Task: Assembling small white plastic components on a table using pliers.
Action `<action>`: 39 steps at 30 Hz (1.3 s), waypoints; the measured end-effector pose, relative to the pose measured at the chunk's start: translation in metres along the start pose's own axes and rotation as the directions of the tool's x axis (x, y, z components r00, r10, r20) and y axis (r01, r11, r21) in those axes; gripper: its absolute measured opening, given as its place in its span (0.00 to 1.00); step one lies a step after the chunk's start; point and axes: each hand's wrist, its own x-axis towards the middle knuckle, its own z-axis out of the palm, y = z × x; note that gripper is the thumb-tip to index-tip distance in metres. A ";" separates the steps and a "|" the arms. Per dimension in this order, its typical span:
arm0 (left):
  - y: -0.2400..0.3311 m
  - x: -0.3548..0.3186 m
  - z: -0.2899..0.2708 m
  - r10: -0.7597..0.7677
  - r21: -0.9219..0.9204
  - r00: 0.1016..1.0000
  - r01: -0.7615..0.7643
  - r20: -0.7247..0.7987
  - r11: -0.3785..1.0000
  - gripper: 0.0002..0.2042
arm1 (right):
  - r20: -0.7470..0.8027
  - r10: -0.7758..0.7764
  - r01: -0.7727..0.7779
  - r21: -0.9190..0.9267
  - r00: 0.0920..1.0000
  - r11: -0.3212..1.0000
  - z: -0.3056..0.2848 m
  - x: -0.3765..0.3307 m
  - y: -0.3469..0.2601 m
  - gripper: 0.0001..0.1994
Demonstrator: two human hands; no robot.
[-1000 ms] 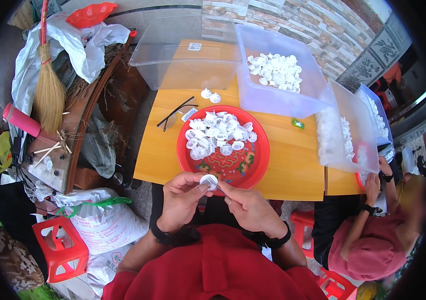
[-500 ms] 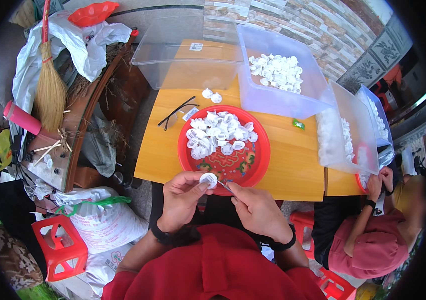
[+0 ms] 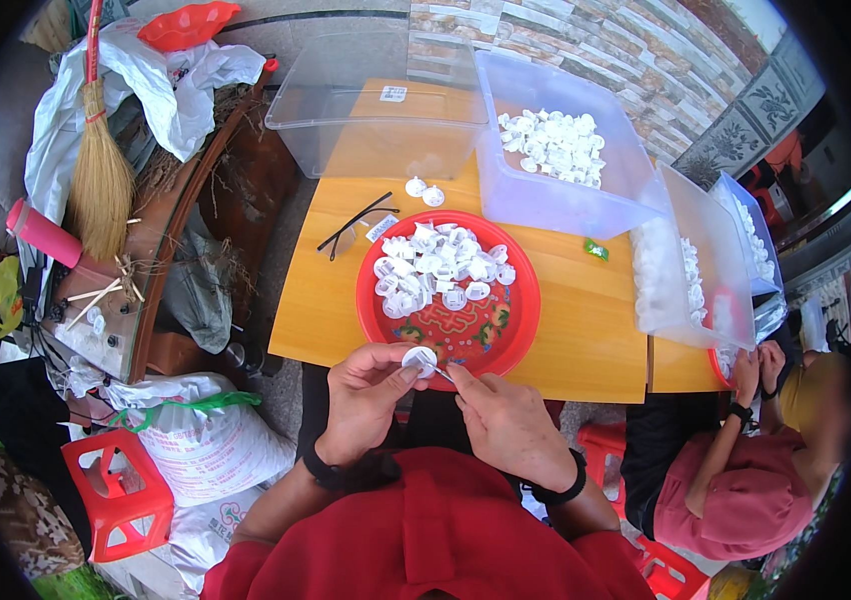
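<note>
White plastic, a small round cap (image 3: pixel 419 358), sits pinched between the thumb and fingers of the left hand (image 3: pixel 366 395), held just over the near edge of the yellow table (image 3: pixel 586 330) and touching the rim of the red tray (image 3: pixel 506 335); the right hand (image 3: pixel 506 425) comes in beside it, its fingers curled and a thin pointed bit gripped at the fingertips (image 3: pixel 454 372), the tip meeting the cap; both wrists wear dark bands. On the tray lies a heap of white caps (image 3: pixel 441 270), crowded toward its far half; two more caps (image 3: pixel 424 190) rest on the table beyond it, near a pair of black glasses (image 3: pixel 354 225). A clear bin (image 3: pixel 556 195) behind the tray holds more white pieces; an empty-looking clear tub (image 3: pixel 376 120) stands to its left. At the right, another person in a pink top (image 3: pixel 736 500) works by other bins. A broom (image 3: pixel 101 180) leans at the left, near a red stool (image 3: pixel 111 490).
</note>
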 end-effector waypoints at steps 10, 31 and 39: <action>-0.005 0.000 -0.005 0.033 0.075 0.999 -0.035 0.026 0.997 0.09 | 0.124 -0.071 0.090 -0.159 0.990 0.983 -0.007 0.007 -0.004 0.21; 0.001 0.004 -0.011 -0.044 -0.025 0.999 0.044 0.031 0.999 0.10 | 0.009 -0.003 0.003 -0.016 1.000 1.000 -0.012 0.004 -0.003 0.18; 0.000 0.002 -0.008 -0.020 0.034 0.999 0.019 0.029 0.999 0.11 | -0.013 -0.091 0.085 -0.239 0.996 0.967 -0.006 0.002 -0.006 0.20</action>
